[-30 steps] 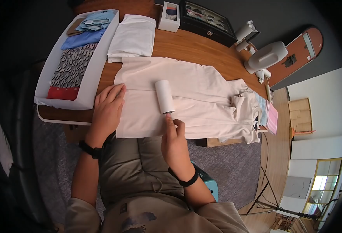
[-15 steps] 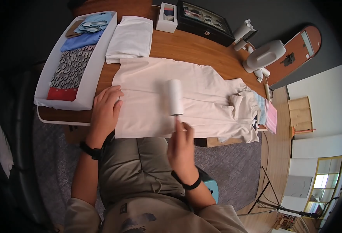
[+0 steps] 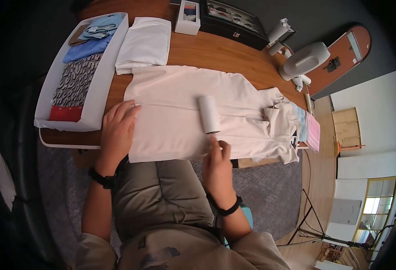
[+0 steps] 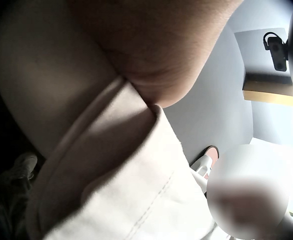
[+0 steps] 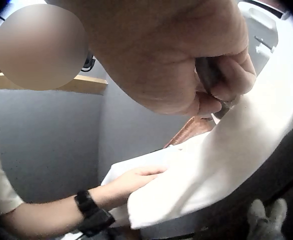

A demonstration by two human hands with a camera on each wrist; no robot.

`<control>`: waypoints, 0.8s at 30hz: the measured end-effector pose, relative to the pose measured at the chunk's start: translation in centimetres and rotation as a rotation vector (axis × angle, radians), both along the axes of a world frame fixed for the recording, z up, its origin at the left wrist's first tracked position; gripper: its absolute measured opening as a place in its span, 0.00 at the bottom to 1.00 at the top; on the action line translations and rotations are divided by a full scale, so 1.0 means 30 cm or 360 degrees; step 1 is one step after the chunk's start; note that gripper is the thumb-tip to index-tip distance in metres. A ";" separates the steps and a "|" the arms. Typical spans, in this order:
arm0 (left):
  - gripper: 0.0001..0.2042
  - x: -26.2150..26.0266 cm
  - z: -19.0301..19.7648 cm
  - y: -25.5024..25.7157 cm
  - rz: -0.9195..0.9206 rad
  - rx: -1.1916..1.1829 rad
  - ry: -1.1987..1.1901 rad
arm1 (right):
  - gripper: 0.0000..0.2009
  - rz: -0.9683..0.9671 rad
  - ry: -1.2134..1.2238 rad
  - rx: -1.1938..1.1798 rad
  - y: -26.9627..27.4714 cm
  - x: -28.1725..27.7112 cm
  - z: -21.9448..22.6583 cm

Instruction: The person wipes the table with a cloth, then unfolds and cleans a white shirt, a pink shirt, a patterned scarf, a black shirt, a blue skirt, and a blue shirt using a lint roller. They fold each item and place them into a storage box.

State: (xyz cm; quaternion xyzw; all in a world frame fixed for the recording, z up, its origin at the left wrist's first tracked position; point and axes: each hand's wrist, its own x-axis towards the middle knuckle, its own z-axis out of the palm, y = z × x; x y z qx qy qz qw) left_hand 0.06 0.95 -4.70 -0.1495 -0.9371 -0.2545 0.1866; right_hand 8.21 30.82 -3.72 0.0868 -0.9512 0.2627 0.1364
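Observation:
A pale pink garment (image 3: pixel 166 135) with short sleeves lies spread across the wooden table, its neck end to the right and its hem to the left. My left hand (image 3: pixel 118 130) rests on the hem edge, fingers laid on the fabric. By its handle, my right hand (image 3: pixel 218 171) grips a lint roller (image 3: pixel 209 114), whose white cylinder is over the middle of the garment. The right wrist view shows curled fingers around the dark handle (image 5: pixel 210 75). In the left wrist view, the garment's edge (image 4: pixel 151 185) hangs in folds below the hand.
Left of the garment stands a white box (image 3: pixel 46 105) of folded clothes. Behind lie folded white fabric (image 3: pixel 144 42), a small white box (image 3: pixel 187 22) and a black display case (image 3: pixel 254 35). A pale bottle (image 3: pixel 303 60) and folded pink cloth (image 3: pixel 313 135) are at the right.
My right hand has moved the lint roller rightward along the garment. My left hand stays at the hem, while the whole view shifts slightly.

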 end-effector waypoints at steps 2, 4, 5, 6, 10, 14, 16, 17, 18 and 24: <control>0.17 0.003 -0.004 -0.004 0.0001 0.0016 -0.0008 | 0.33 -0.0126 0.0045 0.0080 0.091 -0.024 -0.005; 0.17 0.002 -0.007 -0.004 0.0013 0.0000 -0.0023 | 0.32 -0.0242 0.0059 0.0168 0.167 -0.037 0.000; 0.17 0.003 -0.006 -0.004 0.0006 0.0007 -0.0019 | 0.30 -0.0337 0.0078 0.0157 0.199 -0.045 0.008; 0.17 0.003 -0.004 -0.003 0.0011 -0.0002 -0.0021 | 0.29 -0.0367 0.0136 0.0198 0.250 -0.053 0.011; 0.17 0.003 -0.010 -0.003 0.0025 -0.0043 -0.0025 | 0.27 -0.0475 0.0372 0.0315 0.408 -0.023 0.031; 0.17 0.000 -0.019 -0.007 0.0013 -0.0046 -0.0038 | 0.30 -0.0335 0.0334 0.0306 0.380 0.080 0.053; 0.17 0.001 -0.017 -0.006 0.0023 -0.0050 -0.0051 | 0.31 -0.0164 0.0146 0.0180 0.319 0.139 0.047; 0.17 0.001 -0.017 -0.007 0.0012 -0.0050 -0.0053 | 0.32 -0.0053 0.0100 0.0161 0.291 0.161 0.041; 0.17 0.000 -0.018 -0.006 0.0024 -0.0067 -0.0059 | 0.32 -0.0063 0.0098 0.0164 0.270 0.176 0.030; 0.17 -0.001 -0.022 -0.006 0.0024 -0.0089 -0.0066 | 0.33 -0.0222 0.0158 0.0161 0.353 0.155 0.015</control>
